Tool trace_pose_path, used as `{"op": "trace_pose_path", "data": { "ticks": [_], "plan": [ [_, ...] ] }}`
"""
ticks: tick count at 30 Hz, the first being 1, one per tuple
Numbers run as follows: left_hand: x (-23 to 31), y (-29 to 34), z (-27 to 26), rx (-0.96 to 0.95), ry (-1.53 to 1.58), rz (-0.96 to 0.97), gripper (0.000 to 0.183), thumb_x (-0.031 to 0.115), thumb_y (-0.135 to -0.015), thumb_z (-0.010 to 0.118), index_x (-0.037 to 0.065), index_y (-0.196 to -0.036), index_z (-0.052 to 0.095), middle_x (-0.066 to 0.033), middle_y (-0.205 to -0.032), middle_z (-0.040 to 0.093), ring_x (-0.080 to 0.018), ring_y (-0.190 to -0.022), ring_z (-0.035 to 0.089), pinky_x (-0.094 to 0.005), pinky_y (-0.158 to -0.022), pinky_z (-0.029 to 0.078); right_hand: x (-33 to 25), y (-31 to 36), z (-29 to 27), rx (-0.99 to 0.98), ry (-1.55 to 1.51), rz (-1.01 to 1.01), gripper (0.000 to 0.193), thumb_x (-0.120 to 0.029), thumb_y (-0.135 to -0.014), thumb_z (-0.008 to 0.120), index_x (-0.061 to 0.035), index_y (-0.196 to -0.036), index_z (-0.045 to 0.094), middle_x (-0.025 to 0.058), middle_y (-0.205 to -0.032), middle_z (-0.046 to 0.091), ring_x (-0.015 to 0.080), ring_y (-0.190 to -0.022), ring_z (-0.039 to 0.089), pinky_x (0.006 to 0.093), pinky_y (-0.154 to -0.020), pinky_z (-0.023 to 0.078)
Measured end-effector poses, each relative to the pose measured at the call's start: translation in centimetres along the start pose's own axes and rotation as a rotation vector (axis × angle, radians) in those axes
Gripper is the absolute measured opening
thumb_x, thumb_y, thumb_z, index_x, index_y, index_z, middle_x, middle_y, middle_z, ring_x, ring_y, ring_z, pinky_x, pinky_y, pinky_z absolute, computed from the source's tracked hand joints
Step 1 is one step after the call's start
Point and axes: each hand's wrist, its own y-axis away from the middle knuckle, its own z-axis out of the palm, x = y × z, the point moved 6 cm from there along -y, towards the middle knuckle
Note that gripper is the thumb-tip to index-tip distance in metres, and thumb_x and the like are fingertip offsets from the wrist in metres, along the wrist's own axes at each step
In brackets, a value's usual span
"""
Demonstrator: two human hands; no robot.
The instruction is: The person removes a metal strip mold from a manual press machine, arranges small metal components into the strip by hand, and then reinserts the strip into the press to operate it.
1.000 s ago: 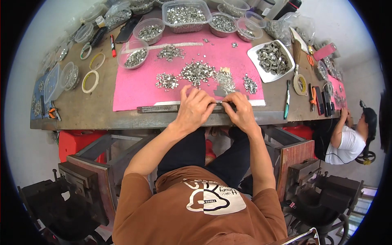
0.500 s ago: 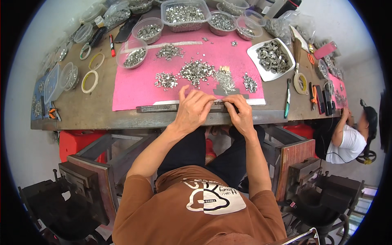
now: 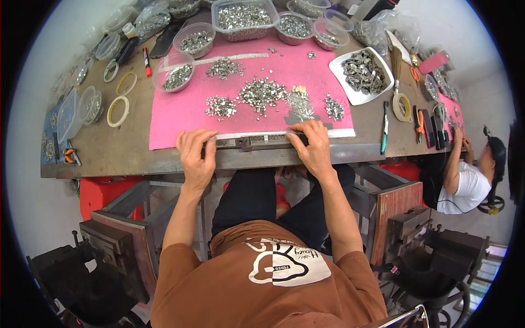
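Note:
A long, narrow dark metal bar point(image 3: 227, 142) lies along the front edge of the pink mat point(image 3: 169, 123). A row of small silver pieces point(image 3: 266, 139) sits in its channel, with a darker block point(image 3: 246, 144) at mid-length. My left hand point(image 3: 196, 159) grips the bar's left end, fingers on the far side and thumb near. Around the right end my right hand point(image 3: 313, 146) is closed, thumb against the near side. Beyond them lie piles of small shiny metal bits point(image 3: 261, 93) and a heap of thin silver slivers point(image 3: 300, 104).
Clear plastic tubs point(image 3: 245, 33) of metal bits stand at the back. A white dish point(image 3: 361, 97) of darker pieces sits right, near a toothbrush point(image 3: 384, 128). Tape rolls point(image 3: 117, 111) and a red marker point(image 3: 147, 62) lie left. A co-worker point(image 3: 465, 183) sits far right.
My left hand has moved left from the bar's middle to its left end, uncovering the middle block and the row of pieces. My right hand has shifted slightly left.

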Motion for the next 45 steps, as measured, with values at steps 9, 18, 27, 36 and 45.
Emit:
{"op": "trace_pose_path", "data": {
  "ticks": [9, 18, 27, 36, 45],
  "plan": [
    [-2.2, 1.3, -2.3, -0.005, -0.040, -0.020, 0.024, 0.011, -0.087, 0.075, 0.007, -0.111, 0.071, -0.0080, -0.108, 0.065, -0.0274, -0.106, 0.059, -0.0448, -0.104, 0.036, 2.3, 0.5, -0.2, 0.031, -0.348, 0.167, 0.011, -0.005, -0.097, 0.066, 0.0024, -0.105, 0.068, 0.0072, -0.098, 0.068, 0.0168, -0.088, 0.063, 0.0284, -0.080, 0.049],
    [-3.9, 2.0, -3.1, -0.130, -0.193, -0.054, 0.046, 0.021, -0.079, 0.083, 0.010, -0.122, 0.070, -0.0105, -0.126, 0.059, -0.0313, -0.119, 0.051, -0.0456, -0.104, 0.035, 1.7, 0.6, -0.3, -0.003, -0.312, 0.142, 0.014, -0.003, -0.089, 0.072, 0.0004, -0.102, 0.068, 0.0102, -0.095, 0.069, 0.0248, -0.089, 0.065, 0.0346, -0.082, 0.050],
    [-3.5, 1.8, -2.9, -0.147, -0.260, 0.042, 0.043, 0.023, -0.079, 0.083, 0.011, -0.118, 0.070, -0.0094, -0.123, 0.061, -0.0312, -0.117, 0.052, -0.0463, -0.103, 0.035, 0.8, 0.5, 0.0, -0.007, -0.166, 0.069, 0.022, -0.010, -0.084, 0.078, -0.0012, -0.102, 0.069, 0.0114, -0.097, 0.069, 0.0286, -0.092, 0.064, 0.0374, -0.082, 0.050],
    [4.7, -1.3, -5.7, -0.222, 0.146, 0.095, 0.049, 0.003, -0.079, 0.083, 0.004, -0.122, 0.062, -0.0112, -0.102, 0.065, -0.0280, -0.088, 0.064, -0.0388, -0.078, 0.053, 1.2, 0.7, -0.6, 0.161, -0.222, 0.069, 0.023, -0.009, -0.086, 0.077, -0.0006, -0.106, 0.069, 0.0105, -0.097, 0.066, 0.0235, -0.091, 0.064, 0.0320, -0.083, 0.049],
    [10.5, -2.1, 10.4, -0.349, 0.103, 0.390, 0.038, 0.021, -0.078, 0.080, 0.010, -0.112, 0.069, -0.0067, -0.092, 0.051, -0.0256, -0.091, 0.052, -0.0408, -0.087, 0.039, 1.9, 2.7, -2.4, 0.301, 0.105, 0.122, 0.027, -0.003, -0.090, 0.070, -0.0007, -0.117, 0.067, 0.0120, -0.092, 0.060, 0.0274, -0.085, 0.061, 0.0395, -0.081, 0.046]
  ]
}}
